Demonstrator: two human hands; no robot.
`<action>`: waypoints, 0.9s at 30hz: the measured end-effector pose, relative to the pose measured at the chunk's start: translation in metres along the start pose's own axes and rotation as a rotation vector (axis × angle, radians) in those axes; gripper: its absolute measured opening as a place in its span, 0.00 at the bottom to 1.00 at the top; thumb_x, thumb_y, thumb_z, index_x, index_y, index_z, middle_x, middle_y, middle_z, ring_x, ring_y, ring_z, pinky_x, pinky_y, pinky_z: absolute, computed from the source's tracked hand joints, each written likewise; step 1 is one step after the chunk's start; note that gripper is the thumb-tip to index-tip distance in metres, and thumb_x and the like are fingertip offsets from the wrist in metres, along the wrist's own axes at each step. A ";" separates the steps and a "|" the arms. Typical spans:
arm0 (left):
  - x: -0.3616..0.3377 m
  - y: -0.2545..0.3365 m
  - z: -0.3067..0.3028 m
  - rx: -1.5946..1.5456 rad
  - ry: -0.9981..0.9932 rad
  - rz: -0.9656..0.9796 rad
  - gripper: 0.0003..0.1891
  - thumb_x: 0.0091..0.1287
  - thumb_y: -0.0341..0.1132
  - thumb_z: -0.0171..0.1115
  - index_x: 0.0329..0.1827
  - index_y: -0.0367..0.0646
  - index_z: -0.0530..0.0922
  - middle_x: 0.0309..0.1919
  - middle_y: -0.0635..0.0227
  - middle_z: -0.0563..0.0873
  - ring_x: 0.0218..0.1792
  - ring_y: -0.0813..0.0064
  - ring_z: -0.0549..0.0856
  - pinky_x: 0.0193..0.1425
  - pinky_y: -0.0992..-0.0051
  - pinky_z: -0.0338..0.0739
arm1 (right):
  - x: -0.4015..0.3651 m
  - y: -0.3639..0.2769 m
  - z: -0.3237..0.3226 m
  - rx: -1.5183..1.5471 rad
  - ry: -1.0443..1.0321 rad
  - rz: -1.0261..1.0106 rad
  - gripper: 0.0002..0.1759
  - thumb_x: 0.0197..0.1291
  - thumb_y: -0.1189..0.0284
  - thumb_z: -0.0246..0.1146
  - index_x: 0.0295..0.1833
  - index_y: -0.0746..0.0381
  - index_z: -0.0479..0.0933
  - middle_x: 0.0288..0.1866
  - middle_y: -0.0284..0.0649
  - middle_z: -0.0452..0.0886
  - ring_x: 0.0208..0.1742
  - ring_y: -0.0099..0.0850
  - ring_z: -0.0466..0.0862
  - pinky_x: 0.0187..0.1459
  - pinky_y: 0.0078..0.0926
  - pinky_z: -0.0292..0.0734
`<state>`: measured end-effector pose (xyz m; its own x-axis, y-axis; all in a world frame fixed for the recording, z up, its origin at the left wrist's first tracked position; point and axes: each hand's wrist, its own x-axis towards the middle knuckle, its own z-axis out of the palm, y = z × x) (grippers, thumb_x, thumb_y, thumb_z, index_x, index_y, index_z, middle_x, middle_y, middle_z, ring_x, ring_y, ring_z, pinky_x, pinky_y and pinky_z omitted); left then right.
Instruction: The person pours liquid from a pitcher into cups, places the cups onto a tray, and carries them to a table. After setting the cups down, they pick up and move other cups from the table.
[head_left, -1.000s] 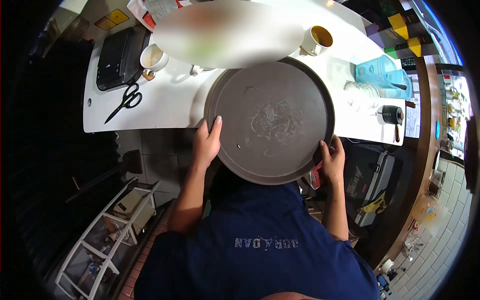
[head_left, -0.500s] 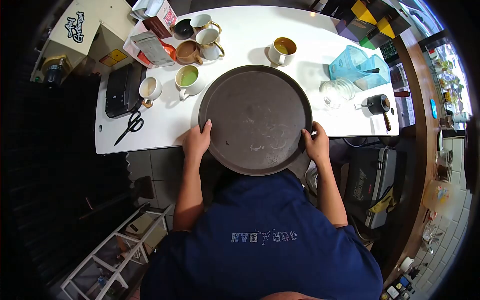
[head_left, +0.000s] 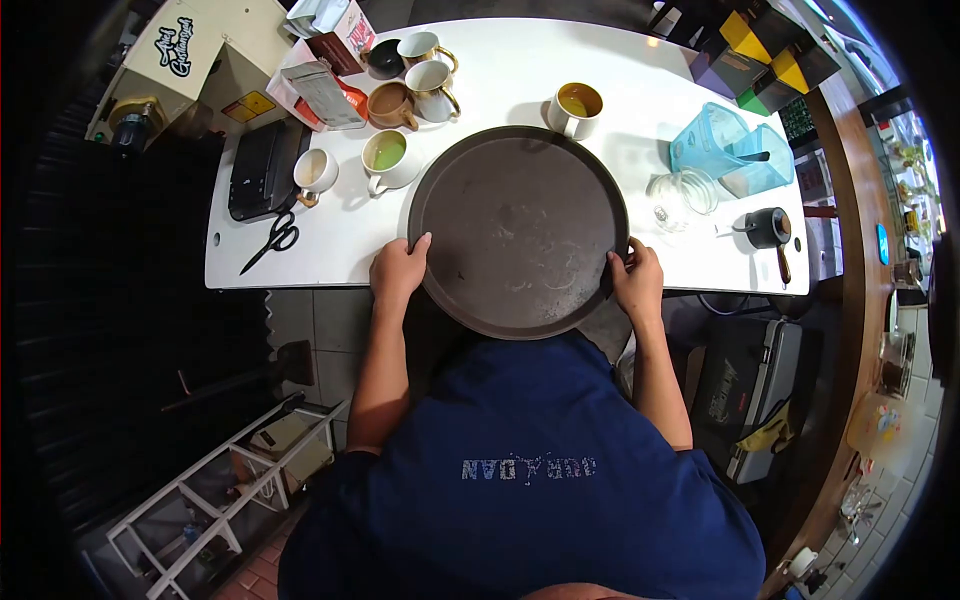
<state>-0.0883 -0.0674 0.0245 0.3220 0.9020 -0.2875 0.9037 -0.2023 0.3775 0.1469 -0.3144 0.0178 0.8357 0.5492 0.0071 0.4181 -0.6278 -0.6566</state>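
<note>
One mug (head_left: 576,110) stands just beyond the round tray (head_left: 490,205) clamped by left hand (head_left: 398,268) and right hand (head_left: 638,282); scissors (head_left: 272,242) lie near the desk's (head_left: 335,260) front-left corner.

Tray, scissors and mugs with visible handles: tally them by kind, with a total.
Tray: 1
Scissors: 1
Mugs with visible handles: 6
Total: 8
</note>
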 end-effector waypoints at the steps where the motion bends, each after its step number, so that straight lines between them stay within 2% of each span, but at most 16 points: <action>1: 0.001 -0.001 0.002 -0.017 0.014 0.008 0.30 0.60 0.59 0.55 0.22 0.35 0.75 0.24 0.50 0.81 0.30 0.52 0.80 0.36 0.60 0.72 | 0.001 -0.001 -0.001 -0.009 -0.008 -0.003 0.19 0.50 0.71 0.66 0.49 0.68 0.76 0.29 0.47 0.74 0.33 0.43 0.77 0.37 0.36 0.72; 5: 0.002 -0.004 0.006 -0.045 0.018 0.008 0.29 0.60 0.58 0.55 0.21 0.35 0.74 0.23 0.51 0.80 0.28 0.53 0.79 0.35 0.61 0.71 | 0.007 -0.011 -0.002 -0.111 0.074 -0.030 0.20 0.51 0.70 0.66 0.49 0.68 0.76 0.30 0.47 0.75 0.34 0.42 0.77 0.38 0.35 0.73; 7: 0.000 -0.002 0.004 -0.031 0.003 0.011 0.27 0.62 0.57 0.54 0.23 0.36 0.73 0.25 0.52 0.80 0.32 0.49 0.79 0.38 0.59 0.71 | 0.027 -0.021 0.002 -0.107 0.308 -0.261 0.20 0.52 0.67 0.66 0.48 0.67 0.76 0.32 0.47 0.76 0.37 0.42 0.78 0.39 0.34 0.74; 9: 0.001 -0.006 0.007 -0.066 -0.003 0.006 0.28 0.61 0.57 0.54 0.22 0.36 0.72 0.24 0.52 0.79 0.31 0.50 0.78 0.37 0.59 0.70 | 0.059 -0.032 0.013 0.176 0.238 -0.290 0.20 0.54 0.65 0.65 0.48 0.67 0.76 0.33 0.48 0.78 0.36 0.42 0.80 0.39 0.33 0.74; 10: 0.002 -0.008 0.009 -0.103 -0.007 0.002 0.28 0.61 0.57 0.55 0.21 0.36 0.72 0.23 0.52 0.79 0.30 0.50 0.78 0.36 0.59 0.69 | 0.072 -0.044 0.015 0.304 0.083 -0.140 0.21 0.57 0.63 0.63 0.49 0.68 0.75 0.32 0.48 0.80 0.35 0.40 0.81 0.39 0.32 0.75; 12: 0.005 -0.012 0.014 -0.123 -0.014 0.000 0.28 0.61 0.57 0.55 0.21 0.35 0.71 0.22 0.53 0.78 0.28 0.51 0.77 0.35 0.59 0.69 | 0.112 -0.041 0.043 0.384 0.003 -0.098 0.21 0.59 0.62 0.60 0.50 0.68 0.75 0.32 0.50 0.82 0.34 0.36 0.82 0.40 0.29 0.75; 14: 0.008 -0.015 0.013 -0.141 -0.017 -0.008 0.29 0.60 0.57 0.56 0.20 0.35 0.71 0.21 0.53 0.77 0.27 0.51 0.77 0.34 0.60 0.69 | 0.134 -0.053 0.058 0.493 -0.075 -0.043 0.22 0.62 0.61 0.58 0.51 0.69 0.73 0.33 0.46 0.81 0.34 0.34 0.82 0.38 0.26 0.76; 16: 0.008 -0.017 0.016 -0.165 -0.025 -0.008 0.29 0.60 0.57 0.56 0.19 0.35 0.70 0.20 0.53 0.77 0.26 0.52 0.76 0.32 0.60 0.68 | 0.142 -0.073 0.059 0.830 -0.299 0.185 0.21 0.66 0.61 0.53 0.52 0.69 0.71 0.36 0.42 0.80 0.35 0.31 0.82 0.36 0.22 0.76; 17: 0.007 -0.017 0.017 -0.167 -0.025 -0.015 0.29 0.60 0.57 0.56 0.19 0.35 0.70 0.20 0.53 0.77 0.26 0.52 0.76 0.32 0.60 0.68 | 0.144 -0.076 0.062 0.827 -0.307 0.186 0.21 0.66 0.61 0.53 0.52 0.69 0.71 0.36 0.42 0.80 0.35 0.31 0.82 0.36 0.22 0.76; 19: 0.004 -0.014 0.015 -0.170 0.011 0.001 0.28 0.60 0.57 0.57 0.20 0.35 0.70 0.20 0.53 0.77 0.26 0.52 0.76 0.32 0.60 0.69 | 0.150 -0.081 0.067 1.107 -0.432 0.324 0.17 0.69 0.61 0.49 0.51 0.65 0.69 0.39 0.36 0.76 0.37 0.27 0.79 0.36 0.21 0.75; 23: -0.002 -0.008 0.008 -0.133 0.043 0.026 0.28 0.60 0.57 0.57 0.19 0.35 0.71 0.20 0.53 0.77 0.26 0.52 0.77 0.32 0.60 0.69 | 0.159 -0.079 0.081 1.113 -0.331 0.277 0.20 0.70 0.59 0.46 0.46 0.67 0.71 0.35 0.38 0.75 0.35 0.27 0.80 0.33 0.21 0.75; 25: 0.000 -0.009 0.009 -0.138 0.037 0.035 0.28 0.60 0.56 0.57 0.19 0.35 0.71 0.19 0.53 0.77 0.25 0.52 0.77 0.31 0.60 0.69 | 0.162 -0.079 0.082 1.073 -0.257 0.190 0.19 0.71 0.59 0.44 0.40 0.64 0.70 0.34 0.36 0.75 0.34 0.24 0.78 0.32 0.20 0.72; 27: 0.001 -0.012 0.009 -0.137 0.048 0.052 0.28 0.60 0.56 0.58 0.19 0.35 0.72 0.19 0.53 0.77 0.25 0.52 0.77 0.31 0.60 0.69 | 0.159 -0.081 0.070 1.013 -0.266 0.157 0.18 0.71 0.58 0.45 0.39 0.62 0.70 0.37 0.37 0.75 0.34 0.24 0.77 0.33 0.19 0.70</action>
<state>-0.0960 -0.0675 0.0121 0.3507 0.9096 -0.2227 0.8380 -0.1987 0.5082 0.2210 -0.1379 0.0191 0.6984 0.6819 -0.2174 -0.2827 -0.0162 -0.9591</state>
